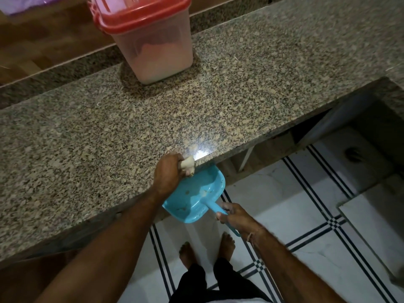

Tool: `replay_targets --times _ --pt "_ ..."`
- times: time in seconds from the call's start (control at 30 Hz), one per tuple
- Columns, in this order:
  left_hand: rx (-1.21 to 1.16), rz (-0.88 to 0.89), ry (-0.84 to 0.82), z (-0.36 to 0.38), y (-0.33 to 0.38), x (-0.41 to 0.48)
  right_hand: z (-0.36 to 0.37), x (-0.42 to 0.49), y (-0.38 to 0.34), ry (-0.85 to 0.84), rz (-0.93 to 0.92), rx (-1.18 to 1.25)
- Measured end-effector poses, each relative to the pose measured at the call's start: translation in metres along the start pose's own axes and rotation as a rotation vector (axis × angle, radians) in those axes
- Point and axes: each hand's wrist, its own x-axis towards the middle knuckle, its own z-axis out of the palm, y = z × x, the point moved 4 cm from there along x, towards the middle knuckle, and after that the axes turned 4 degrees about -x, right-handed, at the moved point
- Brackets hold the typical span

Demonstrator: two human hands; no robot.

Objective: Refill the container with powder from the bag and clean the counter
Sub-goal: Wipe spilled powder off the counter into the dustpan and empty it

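The left hand (168,171) is curled around one small beige cloth (188,164), a soft crumpled wad, and holds it at the very front edge of the counter (240,88). Just below and to the right of this hand is one blue plastic dustpan (194,193), a shallow smooth scoop with rounded corners and a few brownish specks inside. Its open mouth is tucked under the counter's lip. Lower and further right, the right hand (236,217) has its fingers and thumb closed round the dustpan's thin blue handle (212,207). Well beyond the left hand, toward the back of the counter and slightly left, stands one container (166,40). It is a tall rectangular tub of cloudy see-through plastic with rounded corners, upright, with a red lid (140,16) on top. Pale pinkish-white powder (157,62) fills more than half of it, its surface uneven. The counter is polished granite, speckled beige, grey and black, with a bright glint of light just beside the left hand. Below both hands lies a glossy white tiled floor (306,204) with dark double-line borders, and two bare feet (187,252) stand on it.
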Motion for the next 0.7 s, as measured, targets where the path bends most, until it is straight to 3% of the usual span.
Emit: replay_targets --times 0.23,0.37,0.47,0.7 --pt "-0.172 -0.055 0.219 0.005 -0.012 -0.041 -0.001 -0.001 0.011 -0.009 0.032 -0.032" --pt "-0.185 -0.067 0.173 0.001 -0.021 -0.034 0.007 -0.003 0.012 -0.069 0.043 -0.102" --pt "-0.346 -0.126 0.184 0.011 -0.034 -0.067 0.019 -0.007 0.006 -0.087 0.039 -0.147" --pt "-0.643 -0.669 0.239 0.041 -0.139 -0.182 0.078 -0.020 0.007 -0.221 0.061 -0.382"
